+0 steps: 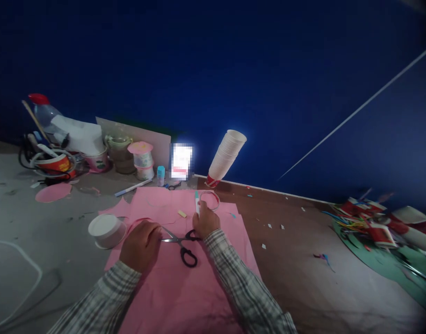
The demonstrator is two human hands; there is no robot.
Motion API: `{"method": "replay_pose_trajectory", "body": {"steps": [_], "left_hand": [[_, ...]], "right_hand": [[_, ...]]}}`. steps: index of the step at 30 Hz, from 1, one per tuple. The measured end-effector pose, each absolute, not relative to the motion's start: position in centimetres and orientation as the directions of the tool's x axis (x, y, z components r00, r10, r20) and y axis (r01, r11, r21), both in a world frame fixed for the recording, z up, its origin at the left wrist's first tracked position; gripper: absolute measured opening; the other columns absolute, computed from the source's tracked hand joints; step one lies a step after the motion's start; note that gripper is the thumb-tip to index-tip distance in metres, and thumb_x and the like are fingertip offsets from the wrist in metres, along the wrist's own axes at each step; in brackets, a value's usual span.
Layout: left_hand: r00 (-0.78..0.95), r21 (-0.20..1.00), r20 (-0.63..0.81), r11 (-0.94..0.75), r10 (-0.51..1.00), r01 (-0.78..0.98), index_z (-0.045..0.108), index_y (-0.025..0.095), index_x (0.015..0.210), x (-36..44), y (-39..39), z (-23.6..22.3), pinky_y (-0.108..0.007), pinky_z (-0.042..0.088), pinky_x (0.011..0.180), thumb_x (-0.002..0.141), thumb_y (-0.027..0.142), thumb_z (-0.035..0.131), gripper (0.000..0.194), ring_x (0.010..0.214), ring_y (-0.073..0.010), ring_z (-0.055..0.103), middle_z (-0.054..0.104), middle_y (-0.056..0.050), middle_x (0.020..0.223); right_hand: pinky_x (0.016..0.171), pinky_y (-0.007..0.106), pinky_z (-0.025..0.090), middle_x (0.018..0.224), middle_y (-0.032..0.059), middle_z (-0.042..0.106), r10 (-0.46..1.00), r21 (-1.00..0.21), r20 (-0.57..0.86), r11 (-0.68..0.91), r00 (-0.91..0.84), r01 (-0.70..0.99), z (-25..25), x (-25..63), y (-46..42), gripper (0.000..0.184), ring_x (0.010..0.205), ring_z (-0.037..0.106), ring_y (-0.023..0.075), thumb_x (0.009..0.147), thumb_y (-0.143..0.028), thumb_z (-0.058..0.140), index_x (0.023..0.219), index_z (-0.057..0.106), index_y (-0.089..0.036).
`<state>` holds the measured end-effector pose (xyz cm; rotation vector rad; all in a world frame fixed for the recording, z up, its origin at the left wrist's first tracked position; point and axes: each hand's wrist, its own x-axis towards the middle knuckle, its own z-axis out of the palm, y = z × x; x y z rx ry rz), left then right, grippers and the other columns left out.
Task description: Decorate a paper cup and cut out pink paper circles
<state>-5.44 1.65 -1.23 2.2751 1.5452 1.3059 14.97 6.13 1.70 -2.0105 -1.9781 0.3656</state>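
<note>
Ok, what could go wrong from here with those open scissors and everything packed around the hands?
1. The scissors lie open with blades toward the left hand; a slip inward might nick fingers.
2. They rest on the pink paper, so shifting the sheet could drag them and perhaps crease or snag it.
3. The white tub sits close beside the left hand; an outward swing could knock it.
</note>
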Motion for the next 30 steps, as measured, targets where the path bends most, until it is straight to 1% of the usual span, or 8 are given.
{"method": "replay_pose_trajectory", "body": {"steps": [3,5,9,14,17,20,26,30], "left_hand": [[0.108,0.538,0.573,-0.473,0.812,0.698,0.062,0.018,0.083,-5.2,1.3,-0.6,-0.034,0.049,0.075,0.090,0.022,0.047,0.016,0.080,-0.0215,0.064,0.068,-0.007,0.081],[0.106,0.556,0.545,-0.453,0.832,0.697,0.062,0.019,0.084,-5.3,1.3,-0.4,-0.035,0.049,0.076,0.091,0.024,0.047,0.017,0.082,-0.0223,0.064,0.068,-0.007,0.081],[0.085,0.597,0.499,-0.412,0.863,0.688,0.061,0.020,0.086,-5.8,1.6,-0.6,-0.037,0.050,0.078,0.090,0.027,0.045,0.018,0.086,-0.0231,0.064,0.070,-0.007,0.085],[0.043,0.612,0.454,-0.347,0.890,0.711,0.062,0.020,0.085,-6.3,2.0,-1.2,-0.038,0.051,0.079,0.087,0.031,0.049,0.017,0.085,-0.0231,0.065,0.069,-0.006,0.086],[0.038,0.603,0.431,-0.319,0.902,0.731,0.062,0.020,0.085,-6.7,2.2,-1.5,-0.036,0.051,0.078,0.088,0.031,0.048,0.018,0.084,-0.0213,0.066,0.070,-0.006,0.088],[0.055,0.565,0.392,-0.288,0.918,0.773,0.062,0.020,0.088,-7.2,2.4,-1.7,-0.037,0.051,0.080,0.089,0.034,0.044,0.023,0.085,-0.0222,0.066,0.070,-0.008,0.090],[0.067,0.422,0.335,-0.214,0.940,0.881,0.065,0.018,0.097,-8.1,2.9,-2.4,-0.044,0.048,0.090,0.088,0.032,0.040,0.030,0.095,-0.0270,0.061,0.067,-0.011,0.096],[0.105,0.329,0.334,-0.220,0.937,0.918,0.067,0.019,0.101,-8.0,3.1,-2.5,-0.044,0.048,0.093,0.086,0.031,0.044,0.030,0.099,-0.0277,0.059,0.063,-0.012,0.104]], "right_hand": [[0.066,0.025,0.045,0.077,0.0013,0.069,0.996,-0.433,0.079,0.060,-0.028,0.899,2.2,16.2,5.2,0.048,0.073,0.066,0.0176,0.084,-0.016,0.042,0.131,0.043,-0.012],[0.066,0.025,0.046,0.075,-0.0005,0.067,0.992,-0.446,0.111,0.105,-0.061,0.889,2.2,17.1,4.6,0.051,0.070,0.065,0.0169,0.083,-0.016,0.041,0.134,0.041,-0.012],[0.065,0.027,0.046,0.082,0.0020,0.070,0.987,-0.428,0.137,0.140,-0.090,0.893,1.3,18.1,4.0,0.047,0.071,0.064,0.0187,0.081,-0.018,0.046,0.127,0.052,-0.016],[0.077,0.036,0.046,0.103,0.0138,0.068,0.982,-0.379,0.172,0.133,-0.071,0.916,0.9,17.9,3.2,0.035,0.089,0.063,0.0266,0.081,-0.019,0.051,0.113,0.064,-0.014],[0.078,0.037,0.046,0.096,0.0106,0.067,0.958,-0.377,0.237,0.243,-0.160,0.894,1.2,17.5,1.3,0.028,0.089,0.060,0.0261,0.086,-0.022,0.049,0.108,0.066,-0.017],[0.075,0.034,0.046,0.091,0.0041,0.066,0.898,-0.381,0.252,0.436,-0.362,0.816,1.2,16.7,-1.0,0.019,0.086,0.059,0.0224,0.084,-0.022,0.054,0.098,0.066,-0.024],[0.074,0.040,0.045,0.099,0.0068,0.063,0.908,-0.287,0.130,0.420,-0.400,0.861,0.9,15.8,-2.4,0.024,0.089,0.056,0.0263,0.083,-0.027,0.062,0.107,0.064,-0.027],[0.077,0.042,0.045,0.105,0.0079,0.062,0.906,-0.281,0.140,0.423,-0.400,0.861,1.0,16.0,-2.1,0.024,0.093,0.055,0.0279,0.084,-0.030,0.061,0.109,0.064,-0.028]]}}
